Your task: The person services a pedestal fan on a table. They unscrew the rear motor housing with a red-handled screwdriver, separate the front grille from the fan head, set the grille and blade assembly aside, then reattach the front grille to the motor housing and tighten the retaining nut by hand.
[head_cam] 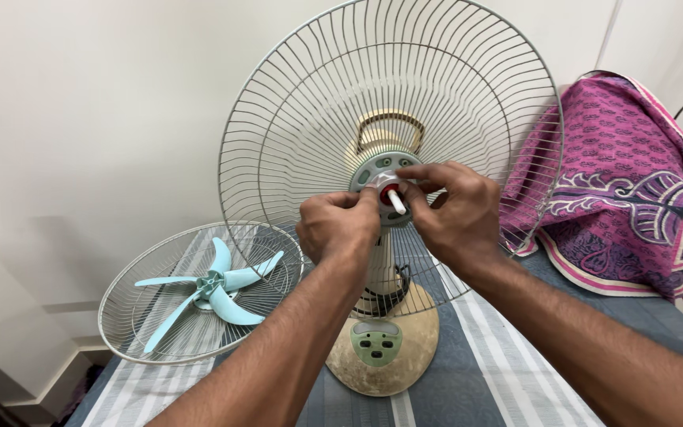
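1. Left hand (340, 228) and right hand (450, 207) both pinch closed on the white plastic nut (382, 182) at the hub.
2. Nut sits on white spindle (396, 202), centre of round wire rear grille (389, 103).
3. Pale blue plastic blade (213, 286) lies in detached wire front grille (128, 316), left.

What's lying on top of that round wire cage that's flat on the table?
A pale blue fan blade with several wings rests on the front wire guard. Striped cloth shows through the wires underneath. The upright rear guard covers the flat guard's right edge.
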